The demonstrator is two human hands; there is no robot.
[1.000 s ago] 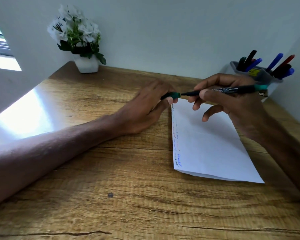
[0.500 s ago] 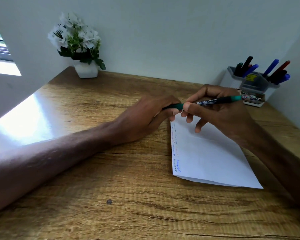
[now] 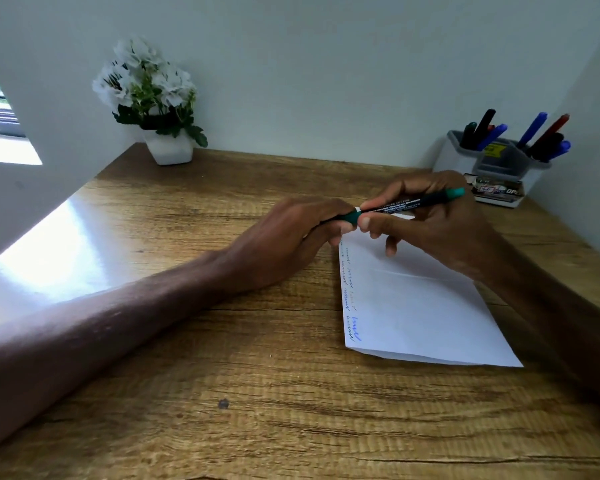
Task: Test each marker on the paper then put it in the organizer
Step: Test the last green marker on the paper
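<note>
A black marker with green ends [image 3: 409, 203] lies level above the far edge of the white paper [image 3: 416, 306]. My right hand [image 3: 437, 223] grips its barrel between thumb and fingers. My left hand [image 3: 291, 237] holds the green cap [image 3: 352, 216] at the marker's left end, and the cap sits against the barrel. Scribbles in several colours run down the paper's left edge. The grey and white organizer [image 3: 458, 157] stands at the back right with several markers upright in it.
A white pot of white flowers [image 3: 168, 150] stands at the back left of the wooden table [image 3: 257, 393]. A small printed box [image 3: 497, 194] lies in front of the organizer. Walls close the back and right sides.
The cap in my left hand and the marker in my right hand have come together; the bare tip seen a second ago is now covered. Both hands shifted slightly down the table.
</note>
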